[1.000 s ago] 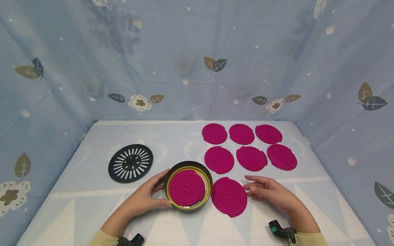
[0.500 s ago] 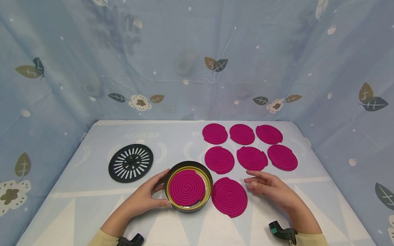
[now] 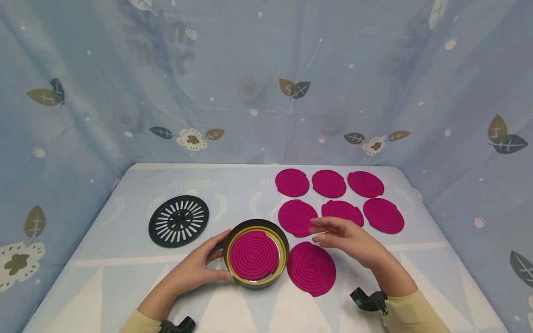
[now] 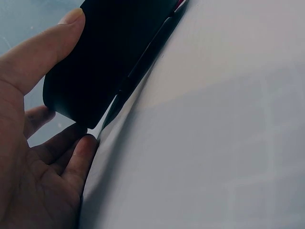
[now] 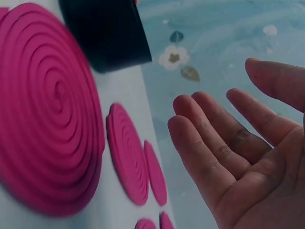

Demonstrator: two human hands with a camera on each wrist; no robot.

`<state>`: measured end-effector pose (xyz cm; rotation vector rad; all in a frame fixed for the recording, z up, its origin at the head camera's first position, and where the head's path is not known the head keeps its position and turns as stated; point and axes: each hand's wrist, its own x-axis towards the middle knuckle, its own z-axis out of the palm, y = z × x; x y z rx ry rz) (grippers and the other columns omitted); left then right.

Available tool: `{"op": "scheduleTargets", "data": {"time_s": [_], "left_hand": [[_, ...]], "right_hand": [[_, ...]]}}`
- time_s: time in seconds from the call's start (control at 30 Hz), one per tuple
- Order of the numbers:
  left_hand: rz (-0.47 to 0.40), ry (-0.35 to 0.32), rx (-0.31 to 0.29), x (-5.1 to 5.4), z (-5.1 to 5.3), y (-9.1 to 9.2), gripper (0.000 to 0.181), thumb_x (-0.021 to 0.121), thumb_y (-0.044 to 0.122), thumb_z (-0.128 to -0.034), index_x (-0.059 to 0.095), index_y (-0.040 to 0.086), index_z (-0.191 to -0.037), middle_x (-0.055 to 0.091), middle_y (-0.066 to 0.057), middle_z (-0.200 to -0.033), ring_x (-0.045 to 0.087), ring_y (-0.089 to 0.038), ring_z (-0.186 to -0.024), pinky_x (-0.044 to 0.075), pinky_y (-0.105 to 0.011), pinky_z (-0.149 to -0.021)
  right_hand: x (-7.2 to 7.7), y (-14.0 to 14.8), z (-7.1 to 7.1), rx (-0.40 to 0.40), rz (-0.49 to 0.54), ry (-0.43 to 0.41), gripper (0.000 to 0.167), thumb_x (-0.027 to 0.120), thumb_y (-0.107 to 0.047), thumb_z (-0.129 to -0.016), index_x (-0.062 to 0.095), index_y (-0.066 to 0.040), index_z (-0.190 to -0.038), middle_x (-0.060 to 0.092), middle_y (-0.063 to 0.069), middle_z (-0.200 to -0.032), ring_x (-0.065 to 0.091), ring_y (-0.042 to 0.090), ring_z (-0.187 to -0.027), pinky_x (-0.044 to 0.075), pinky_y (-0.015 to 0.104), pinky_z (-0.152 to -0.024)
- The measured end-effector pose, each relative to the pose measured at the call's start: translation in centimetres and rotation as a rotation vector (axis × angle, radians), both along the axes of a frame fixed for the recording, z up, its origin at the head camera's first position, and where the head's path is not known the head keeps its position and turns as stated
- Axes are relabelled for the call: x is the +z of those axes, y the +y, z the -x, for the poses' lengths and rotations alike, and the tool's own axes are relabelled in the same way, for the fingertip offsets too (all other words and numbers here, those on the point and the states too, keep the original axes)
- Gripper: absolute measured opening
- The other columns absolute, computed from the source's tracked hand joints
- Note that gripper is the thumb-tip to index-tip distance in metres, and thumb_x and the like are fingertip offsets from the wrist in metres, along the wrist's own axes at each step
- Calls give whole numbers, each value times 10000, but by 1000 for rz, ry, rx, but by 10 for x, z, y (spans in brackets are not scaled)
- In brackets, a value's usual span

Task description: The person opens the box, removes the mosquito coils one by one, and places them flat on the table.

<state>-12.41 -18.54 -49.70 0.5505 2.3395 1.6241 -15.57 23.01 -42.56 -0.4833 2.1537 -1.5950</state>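
A round dark tin [image 3: 255, 223] with a gold inner wall stands near the front of the table, a magenta mosquito coil [image 3: 254, 255] lying inside it. My left hand [image 3: 200, 266] holds the tin's left side, thumb at the near edge and fingers around the far one. Just right of the tin lies another mosquito coil [image 3: 311, 269]. Above the table hovers my right hand [image 3: 354, 240], fingers loosely extended and nothing in them. It partly covers a coil [image 3: 343, 211] in the nearer row. In the right wrist view the palm [image 5: 271, 186] is bare.
More magenta coils lie in two rows at the back right, among them a far coil [image 3: 292, 182] and a right-hand coil [image 3: 383, 215]. A black slotted lid [image 3: 179, 221] rests at the left. A patterned curtain [image 3: 250, 69] surrounds the table.
My right hand has risen and moved left and forward, from beside the front coil to over the nearer row. The left hand and the tin have stayed in place.
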Motion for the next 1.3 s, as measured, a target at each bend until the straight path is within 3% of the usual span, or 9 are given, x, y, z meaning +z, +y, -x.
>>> {"op": "scheduleTargets", "data": {"time_s": [0.17, 0.33, 0.73, 1.03, 1.3], "left_hand": [[-6, -3, -1, 1, 0, 0, 1051, 916, 325, -685, 325, 248, -1550, 371, 52, -1541, 377, -134, -1392, 403, -259, -1115], [-5, -2, 3, 2, -1, 0, 1052, 919, 329, -679, 330, 260, -1547, 374, 54, -1539, 383, -125, -1387, 407, -256, -1111], [-13, -7, -2, 3, 0, 0, 1055, 916, 313, -688, 322, 210, -1554, 380, 40, -1535, 387, -138, -1386, 406, -253, -1110], [4, -34, 9, 3, 0, 2, 1059, 918, 324, -683, 322, 237, -1553, 377, 55, -1535, 385, -132, -1386, 403, -242, -1109], [-8, -34, 7, 5, 0, 2, 1079, 922, 298, -680, 309, 188, -1561, 390, 43, -1528, 395, -135, -1380, 404, -244, -1109]], "right_hand": [[8, -25, 8, 69, 7, 4, 464, 667, -223, -960, 546, -136, -1400, 597, 151, -1327, 606, 283, -1177, 576, 398, -949], [9, -47, 14, 129, 7, 0, 461, 675, -232, -955, 555, -164, -1396, 591, 136, -1343, 573, 294, -1221, 568, 358, -960], [4, -84, 19, 221, -42, 63, 495, 665, -241, -962, 538, -79, -1412, 617, 130, -1296, 603, 229, -1173, 571, 311, -934], [2, -113, 20, 285, -206, 135, 530, 699, -319, -930, 554, -121, -1401, 629, 20, -1297, 570, 172, -1223, 491, 337, -1056], [0, -131, 20, 321, -369, 277, 533, 689, -385, -925, 553, -224, -1414, 601, -49, -1285, 564, 158, -1169, 509, 333, -1001]]}}
